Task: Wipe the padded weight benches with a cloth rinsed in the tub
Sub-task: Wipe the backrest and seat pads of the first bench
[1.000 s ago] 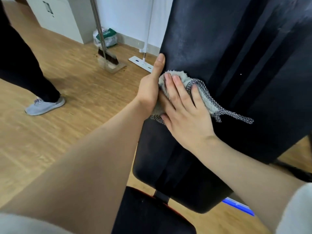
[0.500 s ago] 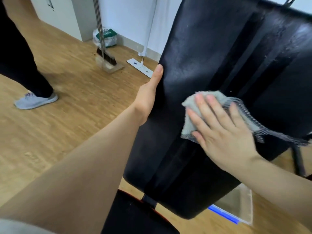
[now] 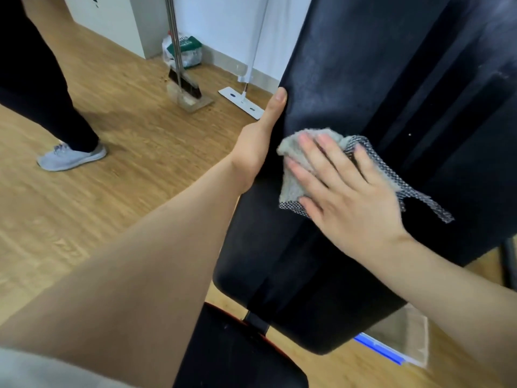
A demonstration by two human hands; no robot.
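My right hand [image 3: 344, 191] lies flat, fingers straight, pressing one grey cloth [image 3: 293, 169] against the black back pad [image 3: 363, 65]. My left hand [image 3: 258, 141] clasps that pad's left edge, thumb along the front, fingers hidden behind. Two pads show: this tilted one and the seat pad [image 3: 240, 357] below. One clear tub [image 3: 411, 340] peeks from under the back pad; its contents I cannot tell. By the wall: one broom [image 3: 184, 85] standing in one dustpan [image 3: 195, 103], one flat mop [image 3: 240, 103], one bag [image 3: 183, 49].

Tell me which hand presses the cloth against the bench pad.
The right hand: its flat fingers press the grey cloth on the black pad. The left hand only grips the pad's edge.
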